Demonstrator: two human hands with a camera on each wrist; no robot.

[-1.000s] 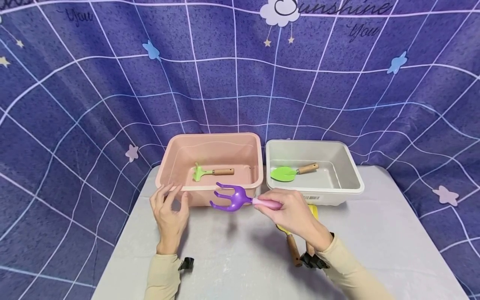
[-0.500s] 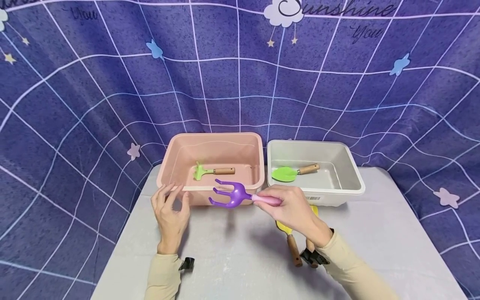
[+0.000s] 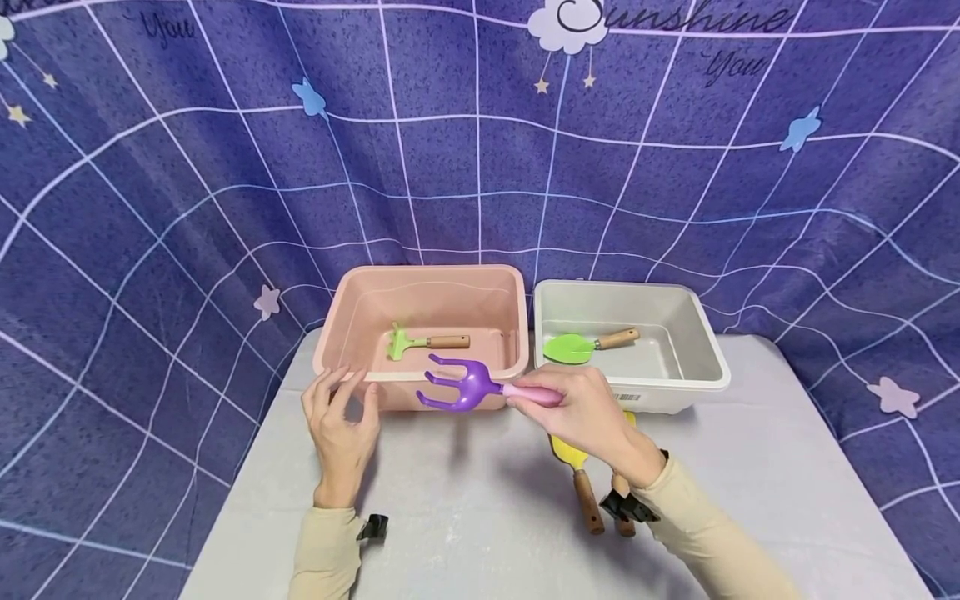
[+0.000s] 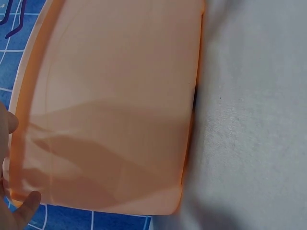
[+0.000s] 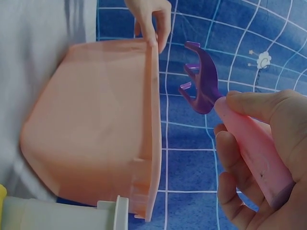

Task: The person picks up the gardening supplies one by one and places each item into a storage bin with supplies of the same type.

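Observation:
My right hand (image 3: 588,412) holds a small hand fork by its pink handle (image 5: 256,148). The fork's purple tines (image 3: 457,385) point left, raised in front of the pink bin (image 3: 423,396). With fingertips over the rim and thumb at its outer side, my left hand (image 3: 341,429) grips the bin's near left corner. A green hand rake (image 3: 427,342) with a wooden handle lies inside that bin. To the right, a light grey bin (image 3: 660,383) contains a green trowel (image 3: 570,348). Below my right wrist lie a yellow tool (image 3: 570,454) and a second wooden-handled tool (image 3: 622,527), partly hidden.
Both bins stand side by side on a pale cloth-covered table (image 3: 450,517). A blue-purple gridded curtain (image 3: 480,167) hangs right behind them and along the sides.
The hand fork has risen slightly in my right hand, its tines moving up toward the pink bin's rim. My left hand stays at the rim.

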